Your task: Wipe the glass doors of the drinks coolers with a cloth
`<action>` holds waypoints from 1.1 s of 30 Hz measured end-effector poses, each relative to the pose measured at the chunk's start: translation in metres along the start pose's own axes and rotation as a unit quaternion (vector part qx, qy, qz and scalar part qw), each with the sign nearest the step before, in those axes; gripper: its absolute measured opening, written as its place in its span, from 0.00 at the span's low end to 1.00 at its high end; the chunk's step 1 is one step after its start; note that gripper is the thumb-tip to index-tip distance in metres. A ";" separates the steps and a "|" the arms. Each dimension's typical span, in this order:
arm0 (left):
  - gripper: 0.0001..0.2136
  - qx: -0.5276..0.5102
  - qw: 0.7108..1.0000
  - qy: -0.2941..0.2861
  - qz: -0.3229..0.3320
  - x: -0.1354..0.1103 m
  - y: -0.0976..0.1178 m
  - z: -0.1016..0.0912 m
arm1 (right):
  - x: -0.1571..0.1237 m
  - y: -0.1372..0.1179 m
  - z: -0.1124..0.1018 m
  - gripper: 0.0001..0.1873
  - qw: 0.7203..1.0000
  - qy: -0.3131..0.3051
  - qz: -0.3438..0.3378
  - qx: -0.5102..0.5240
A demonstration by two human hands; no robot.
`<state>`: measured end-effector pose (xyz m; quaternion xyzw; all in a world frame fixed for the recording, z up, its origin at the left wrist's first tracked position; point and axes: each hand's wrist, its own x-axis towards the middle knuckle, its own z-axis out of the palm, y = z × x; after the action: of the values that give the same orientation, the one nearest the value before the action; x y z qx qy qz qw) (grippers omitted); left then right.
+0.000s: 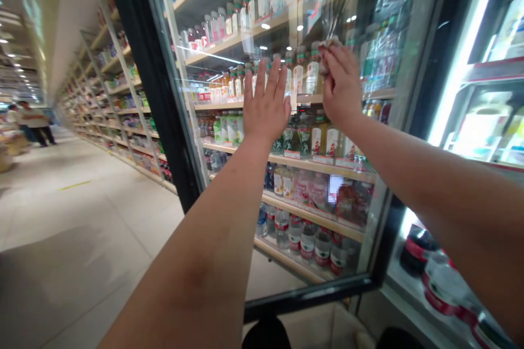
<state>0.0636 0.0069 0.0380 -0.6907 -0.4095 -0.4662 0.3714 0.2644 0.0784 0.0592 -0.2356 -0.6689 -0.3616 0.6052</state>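
My left hand [265,102] lies flat against the glass door [229,185] of a drinks fridge, fingers stretched upward and holding nothing. Just to its right, my right hand [340,87] is closed on a small crumpled cloth [327,46] and presses it to the same pane at about head height. The black-framed door stands swung out into the aisle. Through the glass I see shelves of bottled drinks [303,136].
The open fridge interior [483,136] is at the right, with red-capped bottles [438,278] low down. A tiled aisle [82,218] runs left past long stocked shelves [118,114]. People [35,122] stand far down the aisle.
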 end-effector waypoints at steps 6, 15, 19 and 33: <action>0.36 0.007 1.000 -0.029 -0.004 0.001 0.001 -0.002 | -0.021 -0.004 0.002 0.28 0.995 -0.058 -0.053 0.053; 0.31 0.009 1.000 -0.009 0.001 0.000 0.002 -0.001 | -0.032 -0.006 0.006 0.29 0.999 -0.010 -0.021 0.036; 0.31 0.034 0.999 0.002 0.011 -0.001 0.000 0.000 | -0.012 0.008 0.017 0.28 0.999 0.002 -0.026 0.045; 0.31 0.014 1.000 -0.020 -0.013 -0.003 0.002 -0.004 | -0.006 0.008 0.015 0.26 0.999 0.014 0.005 0.029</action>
<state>0.0634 0.0022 0.0363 -0.6891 -0.4326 -0.4510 0.3668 0.2621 0.0961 0.0545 -0.2163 -0.6694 -0.3423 0.6228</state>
